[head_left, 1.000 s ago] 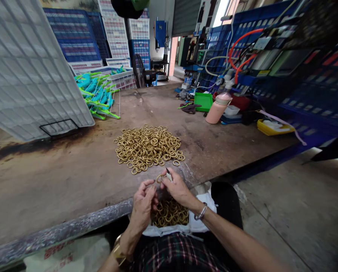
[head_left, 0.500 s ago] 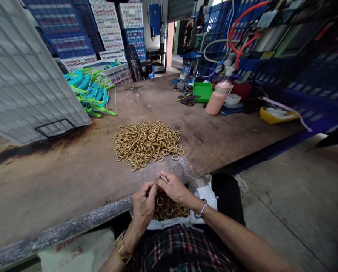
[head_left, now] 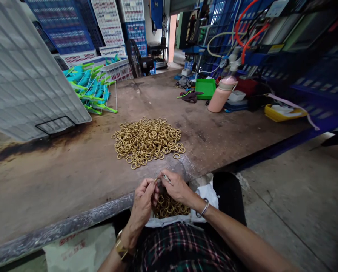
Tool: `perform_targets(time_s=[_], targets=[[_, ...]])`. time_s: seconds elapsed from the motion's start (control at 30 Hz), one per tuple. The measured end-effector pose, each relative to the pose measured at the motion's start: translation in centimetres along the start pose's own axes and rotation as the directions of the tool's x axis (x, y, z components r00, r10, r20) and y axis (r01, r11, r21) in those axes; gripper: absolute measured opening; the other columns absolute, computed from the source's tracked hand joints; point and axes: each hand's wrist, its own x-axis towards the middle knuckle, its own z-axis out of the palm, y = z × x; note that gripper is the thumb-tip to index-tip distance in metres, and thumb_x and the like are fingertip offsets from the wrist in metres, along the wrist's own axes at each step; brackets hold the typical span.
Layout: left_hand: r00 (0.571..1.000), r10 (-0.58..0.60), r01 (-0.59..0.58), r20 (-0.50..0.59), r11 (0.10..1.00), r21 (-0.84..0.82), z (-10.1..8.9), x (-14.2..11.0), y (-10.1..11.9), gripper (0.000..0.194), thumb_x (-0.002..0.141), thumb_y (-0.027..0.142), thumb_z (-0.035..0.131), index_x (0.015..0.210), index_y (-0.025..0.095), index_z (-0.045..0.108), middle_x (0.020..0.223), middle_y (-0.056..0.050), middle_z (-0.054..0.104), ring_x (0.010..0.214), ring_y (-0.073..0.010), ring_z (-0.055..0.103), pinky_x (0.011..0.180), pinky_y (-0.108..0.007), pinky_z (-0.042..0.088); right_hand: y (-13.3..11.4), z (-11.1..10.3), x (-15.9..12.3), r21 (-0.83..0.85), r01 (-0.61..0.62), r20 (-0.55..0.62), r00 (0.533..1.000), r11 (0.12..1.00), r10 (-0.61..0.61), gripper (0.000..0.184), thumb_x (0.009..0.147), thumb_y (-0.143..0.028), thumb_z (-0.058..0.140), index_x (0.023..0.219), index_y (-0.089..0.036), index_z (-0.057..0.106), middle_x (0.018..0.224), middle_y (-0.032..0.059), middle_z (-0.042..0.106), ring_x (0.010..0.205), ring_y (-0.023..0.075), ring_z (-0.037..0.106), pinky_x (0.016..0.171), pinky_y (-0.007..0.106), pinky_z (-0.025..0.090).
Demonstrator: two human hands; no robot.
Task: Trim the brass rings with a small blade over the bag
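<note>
Between thumb and fingers, my left hand [head_left: 144, 199] pinches a brass-coloured ring [head_left: 155, 180], seen nearly edge-on. My right hand [head_left: 177, 188] is closed around a small, slim metal tool [head_left: 166, 177]; its exact kind is too small to make out. Its fingertips meet the ring right beside the left hand. Below both hands, many similar loose rings [head_left: 171, 209] lie in a white sack [head_left: 211, 196] on my lap. A heap of brass-coloured rings [head_left: 149, 138] is spread on the brown table [head_left: 86, 170] just beyond my hands.
A white ribbed crate [head_left: 30, 75] stands tilted at left, with turquoise-and-green plastic pieces [head_left: 94, 88] behind it. Toward the far right are a green tray [head_left: 205, 89], a pink bottle [head_left: 221, 96] and a yellow tray [head_left: 283, 113]. The table's worn front edge [head_left: 72, 223] runs before my lap.
The hands have drawn slightly apart and the ring now shows between the fingertips. My left fingers have turned a little; the view has shifted slightly.
</note>
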Motion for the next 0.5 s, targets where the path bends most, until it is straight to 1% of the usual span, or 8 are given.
perform_targets(time_s=[0.07, 0.17, 0.37, 0.5], targets=[[1.0, 0.022, -0.022, -0.006, 0.999, 0.026, -0.08, 0.08, -0.08, 0.032, 0.074, 0.048, 0.055, 0.07, 0.017, 0.049, 0.054, 0.005, 0.046, 0.041, -0.0044, 0.038, 0.039, -0.016, 0.028, 0.24, 0.1, -0.29, -0.17, 0.069, 0.062, 0.996, 0.983, -0.059, 0.014, 0.081, -0.015, 0.039, 0.083, -0.018, 0.053, 0.062, -0.0019, 0.053, 0.056, 0.0105, 0.046, 0.056, 0.021, 0.03], [0.999, 0.044, -0.043, -0.006, 0.997, 0.062, -0.14, 0.07, -0.08, 0.032, 0.076, 0.048, 0.054, 0.072, 0.016, 0.05, 0.055, 0.005, 0.047, 0.042, -0.0047, 0.039, 0.04, -0.016, 0.029, 0.47, 0.31, -0.58, -0.329, 0.121, 0.13, 0.988, 0.936, -0.082, 0.018, 0.077, -0.012, 0.041, 0.087, -0.018, 0.054, 0.066, -0.0003, 0.056, 0.059, 0.0115, 0.048, 0.057, 0.022, 0.028], [0.999, 0.037, -0.035, -0.021, 0.995, 0.098, -0.09, -0.04, 0.12, 0.031, 0.076, 0.048, 0.054, 0.072, 0.017, 0.05, 0.056, 0.005, 0.049, 0.043, -0.0056, 0.041, 0.042, -0.017, 0.031, 0.54, 0.42, -0.54, -0.445, 0.15, 0.185, 0.98, 0.883, -0.073, 0.02, 0.076, -0.013, 0.041, 0.092, -0.018, 0.052, 0.073, 0.0019, 0.061, 0.063, 0.0134, 0.053, 0.058, 0.024, 0.027], [0.994, 0.098, -0.092, -0.045, 0.989, 0.119, -0.21, -0.12, -0.02, 0.03, 0.073, 0.046, 0.058, 0.07, 0.017, 0.051, 0.056, 0.004, 0.05, 0.046, -0.0066, 0.043, 0.044, -0.018, 0.033, 0.23, 0.38, -0.37, -0.502, 0.128, 0.221, 0.975, 0.856, -0.016, 0.022, 0.076, -0.015, 0.042, 0.096, -0.017, 0.051, 0.075, 0.0046, 0.063, 0.065, 0.0155, 0.056, 0.057, 0.025, 0.028]])
